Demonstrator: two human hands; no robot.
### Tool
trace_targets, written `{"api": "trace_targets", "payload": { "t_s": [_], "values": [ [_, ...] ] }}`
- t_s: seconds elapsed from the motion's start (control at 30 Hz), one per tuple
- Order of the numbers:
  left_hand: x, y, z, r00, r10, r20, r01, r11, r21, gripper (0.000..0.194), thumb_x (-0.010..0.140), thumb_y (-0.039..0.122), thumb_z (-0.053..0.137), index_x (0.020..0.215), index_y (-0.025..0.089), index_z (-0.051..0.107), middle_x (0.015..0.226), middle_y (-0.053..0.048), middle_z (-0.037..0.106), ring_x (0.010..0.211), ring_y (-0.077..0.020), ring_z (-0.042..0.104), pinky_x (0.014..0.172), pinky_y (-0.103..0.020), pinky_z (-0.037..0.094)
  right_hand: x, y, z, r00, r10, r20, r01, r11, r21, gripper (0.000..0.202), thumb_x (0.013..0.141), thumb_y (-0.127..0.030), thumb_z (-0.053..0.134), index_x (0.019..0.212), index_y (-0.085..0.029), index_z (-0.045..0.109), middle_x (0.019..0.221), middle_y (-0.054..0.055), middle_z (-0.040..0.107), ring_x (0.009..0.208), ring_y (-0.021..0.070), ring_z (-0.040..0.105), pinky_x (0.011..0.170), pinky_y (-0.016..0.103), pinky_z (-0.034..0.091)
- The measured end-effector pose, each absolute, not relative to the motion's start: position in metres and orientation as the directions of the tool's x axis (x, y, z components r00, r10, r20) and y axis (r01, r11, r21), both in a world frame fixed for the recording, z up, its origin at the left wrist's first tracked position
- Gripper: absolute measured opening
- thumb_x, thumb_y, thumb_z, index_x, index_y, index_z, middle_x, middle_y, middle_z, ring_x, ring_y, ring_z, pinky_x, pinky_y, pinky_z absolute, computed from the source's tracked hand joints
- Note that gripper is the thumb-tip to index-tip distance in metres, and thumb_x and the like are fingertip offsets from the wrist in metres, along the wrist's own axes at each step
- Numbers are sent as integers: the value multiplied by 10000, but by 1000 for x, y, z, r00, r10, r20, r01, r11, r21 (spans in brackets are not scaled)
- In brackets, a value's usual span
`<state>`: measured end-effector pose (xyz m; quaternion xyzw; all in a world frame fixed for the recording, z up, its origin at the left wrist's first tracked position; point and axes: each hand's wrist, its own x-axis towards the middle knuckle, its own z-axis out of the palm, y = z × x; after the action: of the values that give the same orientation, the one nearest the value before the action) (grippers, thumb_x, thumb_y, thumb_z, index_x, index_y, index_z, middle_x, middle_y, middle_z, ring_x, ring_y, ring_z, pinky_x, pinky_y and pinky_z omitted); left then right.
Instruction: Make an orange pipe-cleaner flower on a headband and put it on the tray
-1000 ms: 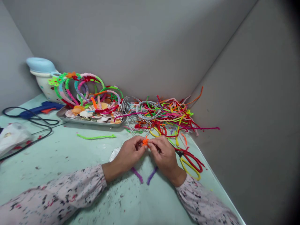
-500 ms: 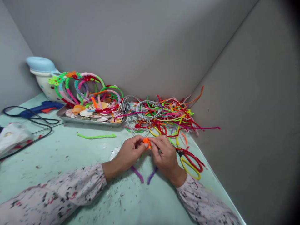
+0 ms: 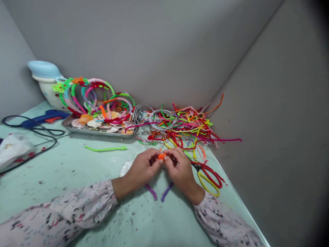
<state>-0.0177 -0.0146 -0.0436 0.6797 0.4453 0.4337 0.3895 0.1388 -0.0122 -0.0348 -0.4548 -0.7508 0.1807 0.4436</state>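
Over the table (image 3: 97, 168), mid-scene: saw orange piece (image 3: 161, 156) pinched between thumb and fingers of left hand (image 3: 141, 168) and, at its right edge, of right hand (image 3: 182, 170). Could not make out its full shape. Nearer, noted two purple ends (image 3: 151, 192) showing just below both hands. Right of right hand, noted scissors (image 3: 205, 176); farther, tangled stems (image 3: 191, 125). Far left, noted tray (image 3: 102, 134) bearing shells (image 3: 93, 123) and hoops (image 3: 74, 93); slightly nearer, single green strip (image 3: 106, 149).

Cluttered pale green table (image 3: 84, 166)
Glue gun (image 3: 38, 120) far left; metal tray (image 3: 100, 134) left of centre, 1 green pipe cleaner (image 3: 106, 150) below it; pipe-cleaner heap (image 3: 189, 126) right of centre; scissors (image 3: 197, 167) lower right.
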Motion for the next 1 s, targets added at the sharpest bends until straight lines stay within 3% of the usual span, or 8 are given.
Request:
{"api": "trace_targets", "payload": {
  "t_s": [0.13,0.37,0.7,0.83,0.93,1.0],
  "values": [
    [-18,-15,-41,227,945,236,276,-294,915,152,821,251,501,862,171,624,725,-3,567,661,-127,488,600,-227,381,138,-11,-36,-171,885,433,478,458,-749,82,821,-184,552,836,-187,632,800,34,591,736,161,555,635,267,453],
    [-20,-12,-43,187,971,146,201,-183,962,174,818,306,506,829,167,609,633,22,529,587,-118,458,538,-213,351,141,-9,-39,-194,934,300,280,346,-896,163,856,-257,517,922,-190,651,871,48,650,762,167,599,664,277,487],
    [-18,-13,-43,207,961,185,254,-236,938,157,810,280,524,848,168,627,698,4,572,633,-120,489,561,-213,374,137,-9,-41,-142,949,282,287,312,-906,82,803,-223,564,830,-181,629,776,28,639,692,156,587,620,260,477],
    [-19,-11,-41,174,975,136,193,-170,966,155,807,291,534,833,162,616,664,16,557,598,-112,475,546,-211,370,139,-9,-40,-96,954,284,289,300,-909,116,819,-261,551,887,-183,603,764,14,617,648,143,558,584,248,457],
    [-22,-8,-37,80,991,109,124,-119,985,169,804,318,545,820,159,602,640,29,540,563,-104,461,536,-213,368,143,-7,-39,-84,944,319,371,327,-869,87,828,-245,534,848,-181,590,728,2,593,613,131,531,571,243,436],
    [-24,-6,-35,16,994,109,95,-110,989,171,800,327,552,812,161,590,626,35,530,553,-104,457,529,-213,360,145,-7,-37,-182,929,322,475,370,-798,71,815,-193,529,787,-180,593,700,-1,581,610,130,526,575,243,424]
  ]
}}
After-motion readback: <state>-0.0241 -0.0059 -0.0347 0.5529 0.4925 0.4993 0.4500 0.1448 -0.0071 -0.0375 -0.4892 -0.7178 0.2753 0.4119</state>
